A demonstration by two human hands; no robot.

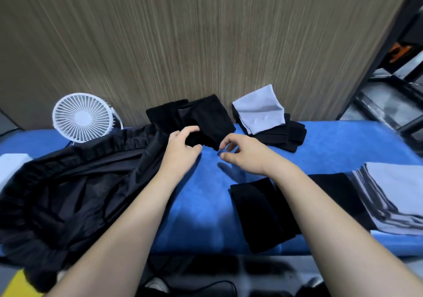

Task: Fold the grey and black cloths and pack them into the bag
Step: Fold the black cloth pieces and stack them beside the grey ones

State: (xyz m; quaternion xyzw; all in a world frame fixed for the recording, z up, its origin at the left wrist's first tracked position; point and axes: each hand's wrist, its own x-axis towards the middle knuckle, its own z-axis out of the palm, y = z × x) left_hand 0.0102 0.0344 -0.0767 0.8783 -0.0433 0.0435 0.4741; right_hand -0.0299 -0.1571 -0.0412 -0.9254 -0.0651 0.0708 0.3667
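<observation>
Black cloth (201,122) lies pinched at its near edge by the left hand (183,150); right hand (242,154) hovers open beside it. No writing is legible.

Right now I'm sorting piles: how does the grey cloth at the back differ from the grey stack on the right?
The grey cloth at the back is a single loose piece lying crooked on black cloths; the grey stack has many layers, neatly squared. The stack sits nearer, at the edge of the blue table. Both are pale grey.
</observation>
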